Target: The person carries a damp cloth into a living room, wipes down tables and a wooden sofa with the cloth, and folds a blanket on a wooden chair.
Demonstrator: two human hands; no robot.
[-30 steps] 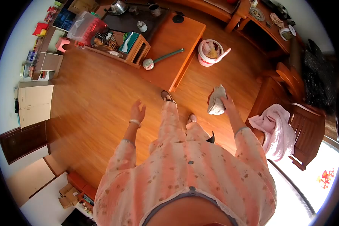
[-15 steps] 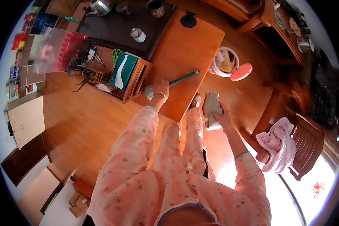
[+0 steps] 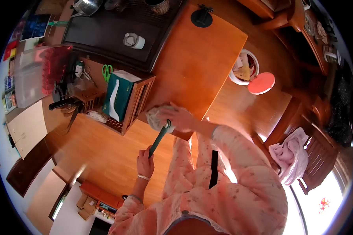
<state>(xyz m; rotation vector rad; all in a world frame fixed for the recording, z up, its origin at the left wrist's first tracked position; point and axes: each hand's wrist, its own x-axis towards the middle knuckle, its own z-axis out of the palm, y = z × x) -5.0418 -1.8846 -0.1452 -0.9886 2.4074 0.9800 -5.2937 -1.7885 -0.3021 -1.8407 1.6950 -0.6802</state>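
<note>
My left hand point(image 3: 145, 163) is closed round one end of a green stick point(image 3: 159, 140), which it holds clear of the table, slanting up to the right. The stick's far end lies just below the fingers of my right hand point(image 3: 178, 119). Blurred by motion, my right hand presses on a crumpled grey cloth point(image 3: 155, 116) at the near corner of the orange-brown wooden table point(image 3: 200, 58). Whether the round whitish object seen earlier lies under the cloth, I cannot tell.
Left of my hands stands a wooden rack point(image 3: 139, 98) with a green tissue box point(image 3: 117, 96) and scissors. A dark tray point(image 3: 110, 33) bears a white bottle point(image 3: 134, 41). Beyond the table's right edge is a bucket point(image 3: 245, 66) with a red lid point(image 3: 261, 83); a chair point(image 3: 321, 156) holds pink fabric point(image 3: 289, 154).
My left hand has picked up the green stick from the table and drawn it toward me. My right hand has moved left with the grey cloth onto the table corner. The view has shifted nearer the table.
</note>
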